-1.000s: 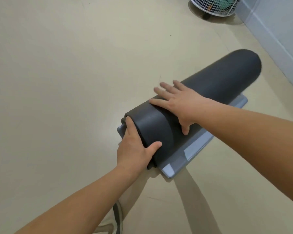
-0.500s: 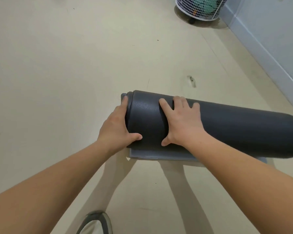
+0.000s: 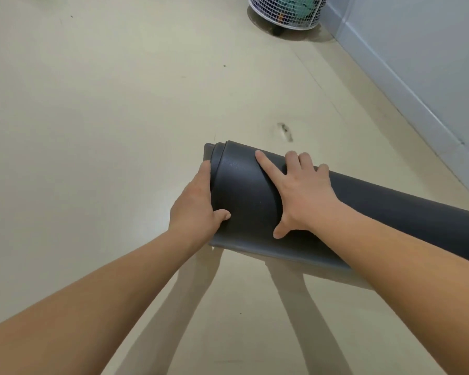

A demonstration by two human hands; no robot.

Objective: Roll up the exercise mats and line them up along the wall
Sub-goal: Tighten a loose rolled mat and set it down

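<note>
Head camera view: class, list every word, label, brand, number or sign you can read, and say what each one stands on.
None: no text can be read in this view.
The rolled mat: plain dark surface, no label or brand showing.
The wire basket: coloured contents, too blurred to show any print.
The wall and the floor: no sign or writing visible.

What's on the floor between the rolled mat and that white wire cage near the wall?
Only bare floor beyond the rolled mat, with one dark scuff and small specks; the head view shows it.
</note>
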